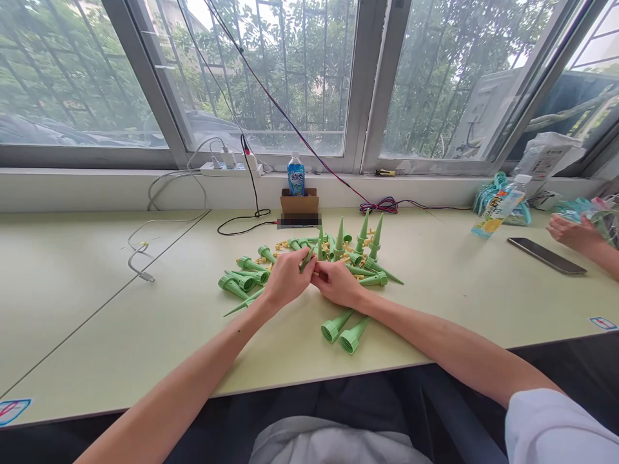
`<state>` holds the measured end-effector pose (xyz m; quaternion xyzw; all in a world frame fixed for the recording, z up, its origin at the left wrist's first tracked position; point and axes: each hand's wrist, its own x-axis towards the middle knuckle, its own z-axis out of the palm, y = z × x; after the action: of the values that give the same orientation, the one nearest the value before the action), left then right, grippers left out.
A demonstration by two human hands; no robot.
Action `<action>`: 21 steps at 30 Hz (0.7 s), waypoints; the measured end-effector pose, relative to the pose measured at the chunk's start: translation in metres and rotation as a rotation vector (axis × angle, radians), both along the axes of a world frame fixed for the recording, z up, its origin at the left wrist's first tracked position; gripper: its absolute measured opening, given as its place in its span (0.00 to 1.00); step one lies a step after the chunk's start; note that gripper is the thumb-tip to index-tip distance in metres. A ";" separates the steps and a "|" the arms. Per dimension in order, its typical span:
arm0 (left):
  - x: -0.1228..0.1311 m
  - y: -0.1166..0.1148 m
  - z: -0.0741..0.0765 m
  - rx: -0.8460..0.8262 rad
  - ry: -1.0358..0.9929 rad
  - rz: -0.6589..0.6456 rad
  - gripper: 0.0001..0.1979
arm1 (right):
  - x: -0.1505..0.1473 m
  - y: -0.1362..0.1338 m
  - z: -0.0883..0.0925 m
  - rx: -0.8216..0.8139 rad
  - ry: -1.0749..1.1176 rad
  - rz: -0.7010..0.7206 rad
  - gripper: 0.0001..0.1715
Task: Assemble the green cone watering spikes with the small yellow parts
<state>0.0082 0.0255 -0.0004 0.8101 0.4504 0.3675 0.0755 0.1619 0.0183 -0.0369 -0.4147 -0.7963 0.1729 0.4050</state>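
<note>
From where I stand, the person's left hand [289,278] has its fingers wrapped round a green spike [306,259], which lies slantwise between thumb and fingers, partly out of sight beneath them. The right hand [339,283] meets it at the fingertips, its fingers bent in; I can't tell whether they grip anything, because the knuckles cover the spot. Both hands are over the counter [169,341], right at the near edge of a heap of green cones [340,240] and small yellow pieces [267,261]. The heap's middle is partly hidden by the hands, and the yellow bits overlap too much to count. Two cones [352,336] lie nearer the person, their tips hidden by the right forearm. At far right, another person's hand [573,232] shows, the arm cut off.
</note>
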 end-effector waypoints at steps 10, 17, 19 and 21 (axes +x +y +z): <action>0.001 -0.001 0.000 -0.006 0.035 0.002 0.16 | -0.001 -0.001 0.002 -0.008 -0.013 0.003 0.18; 0.000 -0.002 0.000 -0.002 0.050 0.005 0.16 | -0.001 0.000 0.000 -0.002 -0.045 -0.014 0.18; 0.000 -0.002 0.000 -0.004 0.054 0.000 0.16 | -0.001 0.000 0.000 -0.005 -0.058 -0.022 0.17; 0.000 -0.002 0.000 -0.007 0.058 -0.007 0.16 | -0.001 0.000 0.000 -0.009 -0.065 -0.026 0.17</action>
<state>0.0086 0.0238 -0.0004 0.8218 0.4510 0.3419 0.0664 0.1605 0.0182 -0.0370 -0.4324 -0.8027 0.1577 0.3792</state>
